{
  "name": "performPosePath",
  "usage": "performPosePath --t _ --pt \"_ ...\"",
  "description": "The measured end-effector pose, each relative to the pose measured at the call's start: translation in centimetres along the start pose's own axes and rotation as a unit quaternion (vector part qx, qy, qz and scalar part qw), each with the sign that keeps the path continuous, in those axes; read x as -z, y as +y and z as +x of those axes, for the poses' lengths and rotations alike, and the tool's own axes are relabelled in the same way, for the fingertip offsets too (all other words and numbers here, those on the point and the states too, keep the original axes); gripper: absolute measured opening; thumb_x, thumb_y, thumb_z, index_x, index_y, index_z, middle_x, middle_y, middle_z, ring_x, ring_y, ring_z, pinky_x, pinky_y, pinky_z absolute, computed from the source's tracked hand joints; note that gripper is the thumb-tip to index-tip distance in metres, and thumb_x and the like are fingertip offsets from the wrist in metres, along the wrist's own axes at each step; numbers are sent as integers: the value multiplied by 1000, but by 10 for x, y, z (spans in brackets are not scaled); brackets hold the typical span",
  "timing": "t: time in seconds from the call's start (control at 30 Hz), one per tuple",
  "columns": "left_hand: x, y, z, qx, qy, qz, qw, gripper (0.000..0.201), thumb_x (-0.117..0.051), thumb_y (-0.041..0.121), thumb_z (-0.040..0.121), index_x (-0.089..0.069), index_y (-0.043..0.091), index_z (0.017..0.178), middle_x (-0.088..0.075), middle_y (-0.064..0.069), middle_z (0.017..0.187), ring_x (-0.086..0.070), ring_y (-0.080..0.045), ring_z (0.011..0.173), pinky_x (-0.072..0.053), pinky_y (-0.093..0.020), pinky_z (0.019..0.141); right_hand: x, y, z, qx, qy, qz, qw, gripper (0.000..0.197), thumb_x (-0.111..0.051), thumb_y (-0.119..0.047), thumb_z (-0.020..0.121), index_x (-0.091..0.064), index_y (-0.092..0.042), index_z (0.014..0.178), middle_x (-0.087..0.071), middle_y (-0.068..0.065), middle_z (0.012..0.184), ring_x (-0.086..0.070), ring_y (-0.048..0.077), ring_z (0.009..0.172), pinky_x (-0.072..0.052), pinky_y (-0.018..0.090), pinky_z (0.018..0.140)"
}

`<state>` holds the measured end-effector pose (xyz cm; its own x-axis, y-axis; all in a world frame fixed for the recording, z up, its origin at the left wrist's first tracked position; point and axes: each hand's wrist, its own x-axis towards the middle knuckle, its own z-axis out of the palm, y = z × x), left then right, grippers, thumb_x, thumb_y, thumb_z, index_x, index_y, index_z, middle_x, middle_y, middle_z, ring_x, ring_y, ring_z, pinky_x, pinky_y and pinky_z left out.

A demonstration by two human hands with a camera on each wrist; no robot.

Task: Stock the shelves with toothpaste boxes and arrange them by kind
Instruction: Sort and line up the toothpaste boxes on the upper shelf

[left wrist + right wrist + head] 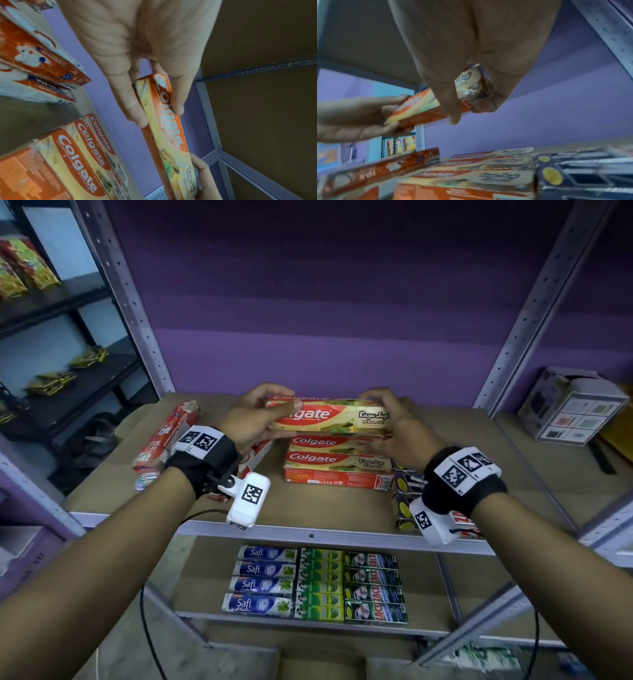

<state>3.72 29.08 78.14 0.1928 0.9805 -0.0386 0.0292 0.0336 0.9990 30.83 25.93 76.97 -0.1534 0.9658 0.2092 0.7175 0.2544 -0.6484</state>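
Note:
I hold a red and cream Colgate box (330,416) level above the upper shelf (308,508). My left hand (255,419) grips its left end, thumb on the front face. My right hand (394,422) grips its right end. In the left wrist view the held box (164,121) runs between my fingers (126,102). In the right wrist view its end (469,83) shows inside my curled fingers (447,97). Below it, matching Colgate boxes (339,460) lie side by side on the shelf.
Red and white toothpaste boxes (164,440) lie at the shelf's left. Dark boxes with yellow dots (406,498) sit at the right. The lower shelf holds Safi boxes (263,580), green boxes (320,583) and dark green boxes (373,587). A white carton (572,405) stands right.

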Motion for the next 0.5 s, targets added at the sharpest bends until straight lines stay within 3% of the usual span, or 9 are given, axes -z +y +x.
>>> performPosePath --t 0.07,0.13,0.17,0.23,0.3,0.37,0.43,0.5 --pt "3 -1 -6 -4 -22 70 997 55 -82 13 74 -58 20 122 -58 -2 120 -70 -11 98 -58 -21 68 3 3 -2 2 -13 -34 999 63 -82 -22 76 -45 -44 122 -52 1 121 -60 11 95 -53 34 91" --pt "7 -5 -12 -37 -42 158 986 65 -84 4 71 -53 20 125 -62 0 115 -67 7 86 -52 -10 62 7 8 -4 -4 -39 -62 997 56 -82 -34 76 -49 -44 120 -60 -7 119 -62 13 101 -54 38 89" --pt "9 -7 -14 -50 -50 185 980 68 -83 -1 70 -52 19 126 -64 -1 115 -65 10 84 -51 -8 62 9 10 -6 -12 -47 -80 996 54 -82 -40 74 -51 -45 119 -60 -9 118 -61 13 102 -54 38 89" --pt "10 -9 -17 -64 -61 223 971 65 -81 -7 70 -52 15 124 -65 -8 115 -67 6 83 -54 -12 65 11 13 -11 -22 -57 -126 990 58 -82 -50 69 -57 -44 121 -52 -8 115 -58 14 103 -51 36 93" --pt "10 -11 -23 -72 -73 257 961 57 -79 -9 72 -54 12 119 -64 -14 113 -70 -7 83 -60 -28 67 9 16 -17 -7 -79 -152 985 61 -83 -49 69 -61 -39 125 -48 -7 109 -55 14 100 -50 36 93" --pt "13 -18 -25 -95 -79 334 935 57 -86 2 68 -59 12 117 -61 -10 117 -66 -18 100 -57 -40 84 8 18 -25 -2 -109 -146 983 57 -83 -46 69 -61 -40 122 -50 -8 107 -55 13 97 -51 35 90" --pt "18 -28 -29 -109 -90 404 904 60 -91 19 63 -63 22 116 -60 5 115 -61 -7 106 -51 -23 91 8 22 -33 -10 -142 -121 982 52 -84 -46 69 -60 -43 116 -56 -11 113 -58 10 100 -53 34 89" --pt "20 -37 -36 -89 -111 407 902 57 -92 27 62 -64 32 112 -62 17 110 -61 8 98 -45 -5 80 6 25 -42 -16 -171 -110 979 49 -84 -47 69 -60 -44 112 -61 -16 115 -62 8 101 -54 37 90"
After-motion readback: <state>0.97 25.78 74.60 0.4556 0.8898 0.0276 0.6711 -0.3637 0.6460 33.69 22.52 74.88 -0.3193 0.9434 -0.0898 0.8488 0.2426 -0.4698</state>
